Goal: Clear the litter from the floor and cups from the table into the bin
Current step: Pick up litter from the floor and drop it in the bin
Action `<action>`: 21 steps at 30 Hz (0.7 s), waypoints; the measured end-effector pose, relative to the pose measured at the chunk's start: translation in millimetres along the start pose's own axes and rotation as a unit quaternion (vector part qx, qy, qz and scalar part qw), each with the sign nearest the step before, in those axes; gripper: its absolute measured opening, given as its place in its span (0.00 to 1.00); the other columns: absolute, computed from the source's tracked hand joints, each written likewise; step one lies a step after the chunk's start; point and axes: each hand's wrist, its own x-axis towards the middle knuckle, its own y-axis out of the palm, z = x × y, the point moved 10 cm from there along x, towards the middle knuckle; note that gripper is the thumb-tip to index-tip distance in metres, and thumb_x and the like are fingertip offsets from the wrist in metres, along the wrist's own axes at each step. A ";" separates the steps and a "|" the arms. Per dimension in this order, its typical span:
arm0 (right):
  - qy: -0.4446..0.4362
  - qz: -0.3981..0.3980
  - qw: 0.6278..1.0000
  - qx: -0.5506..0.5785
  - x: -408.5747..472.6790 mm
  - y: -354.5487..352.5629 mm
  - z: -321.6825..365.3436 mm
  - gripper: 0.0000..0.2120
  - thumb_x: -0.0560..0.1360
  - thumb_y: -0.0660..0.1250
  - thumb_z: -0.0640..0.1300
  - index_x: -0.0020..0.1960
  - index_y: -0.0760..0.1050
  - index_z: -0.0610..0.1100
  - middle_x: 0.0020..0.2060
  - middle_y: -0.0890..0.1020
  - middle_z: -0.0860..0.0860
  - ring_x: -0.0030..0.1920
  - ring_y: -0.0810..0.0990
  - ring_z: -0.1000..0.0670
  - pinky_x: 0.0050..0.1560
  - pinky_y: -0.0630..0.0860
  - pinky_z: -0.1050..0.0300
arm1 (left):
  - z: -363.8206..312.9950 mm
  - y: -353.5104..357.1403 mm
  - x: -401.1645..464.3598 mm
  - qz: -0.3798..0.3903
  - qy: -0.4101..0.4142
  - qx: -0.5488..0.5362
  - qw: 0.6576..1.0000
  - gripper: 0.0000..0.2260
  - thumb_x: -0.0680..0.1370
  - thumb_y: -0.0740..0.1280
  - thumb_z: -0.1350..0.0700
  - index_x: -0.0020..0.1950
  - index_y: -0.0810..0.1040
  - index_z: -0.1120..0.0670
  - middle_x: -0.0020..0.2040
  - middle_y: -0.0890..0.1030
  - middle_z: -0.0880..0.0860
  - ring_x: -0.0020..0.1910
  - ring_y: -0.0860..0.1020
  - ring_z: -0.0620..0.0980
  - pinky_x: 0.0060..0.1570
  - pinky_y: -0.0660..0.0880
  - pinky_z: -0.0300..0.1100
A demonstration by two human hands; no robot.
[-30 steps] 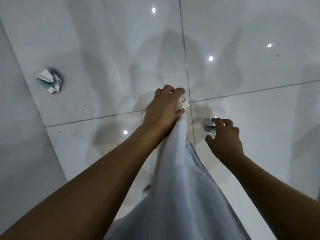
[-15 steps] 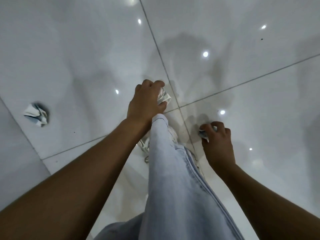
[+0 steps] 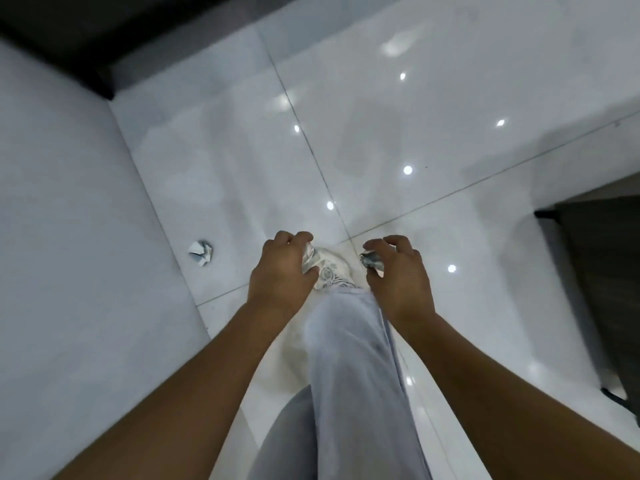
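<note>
One crumpled paper ball (image 3: 201, 253) lies on the white tiled floor (image 3: 398, 133), well off to the left of the hands. The left hand (image 3: 282, 273) curls around a paper wad (image 3: 307, 259), and the right hand (image 3: 398, 275) pinches another wad (image 3: 370, 260). Between them, a sneaker (image 3: 332, 273) and a pale trouser leg (image 3: 353, 358).

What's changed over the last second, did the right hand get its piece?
Yes: the right hand closed on its crumpled paper and lifted it off the floor. The left hand still grips its own paper. The third crumpled paper stays on the floor.
</note>
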 end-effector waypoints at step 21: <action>0.131 -0.136 0.976 0.107 -441.3 -263.1 -95.3 0.15 0.74 0.70 0.42 0.61 0.77 0.48 0.60 0.76 0.50 0.54 0.79 0.48 0.55 0.78 0.58 | -331.0 -43.8 -402.0 0.061 0.220 0.148 0.962 0.20 0.78 0.65 0.52 0.69 0.68 0.48 0.61 0.73 0.51 0.63 0.68 0.51 0.51 0.73 0.45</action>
